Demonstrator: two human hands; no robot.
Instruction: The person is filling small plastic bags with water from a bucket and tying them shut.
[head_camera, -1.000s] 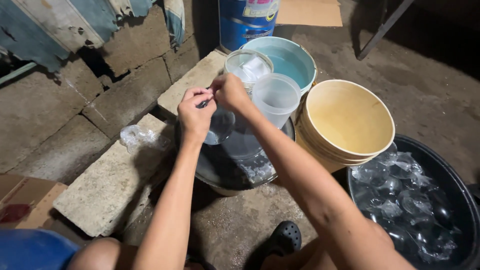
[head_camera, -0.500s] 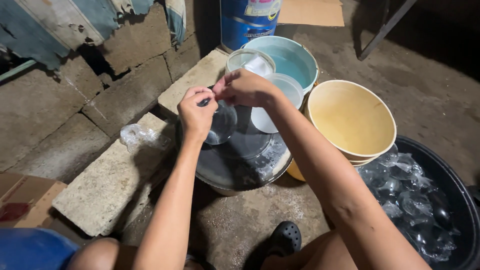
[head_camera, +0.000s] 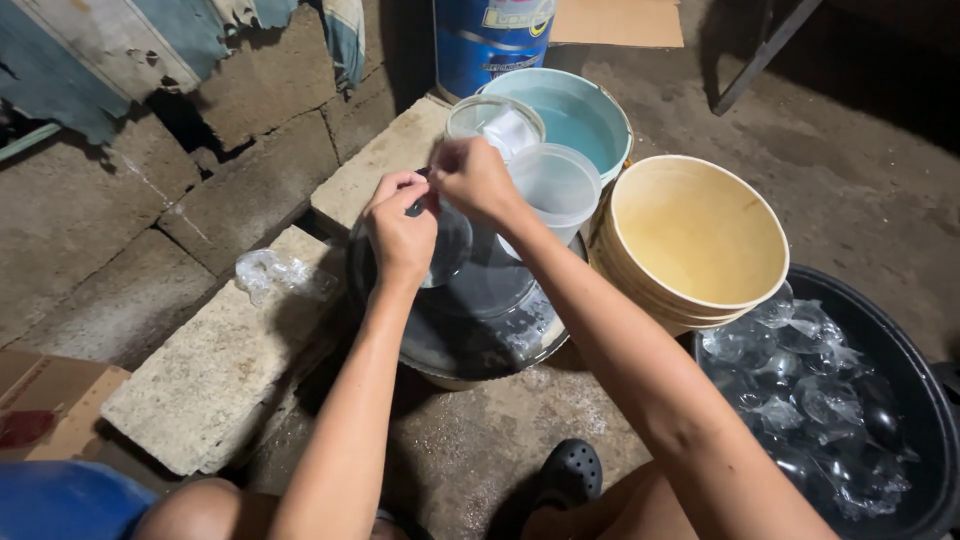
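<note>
My left hand (head_camera: 400, 232) and right hand (head_camera: 472, 180) both pinch the neck of a water-filled bag (head_camera: 445, 245); many tied bags (head_camera: 800, 390) fill the tub (head_camera: 925, 400), this one looks unfinished.

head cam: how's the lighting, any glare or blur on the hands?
Head view: light falls from near the camera, corners go dark top right; left hand and right hand sharp, slight blur at the clear bag; glints on filled bags in the black tub.

Clear plastic cups (head_camera: 540, 170) and the cream plastic bucket (head_camera: 700, 235) crowd the right side; the pale concrete slab (head_camera: 200, 385) on the left lies open.
</note>
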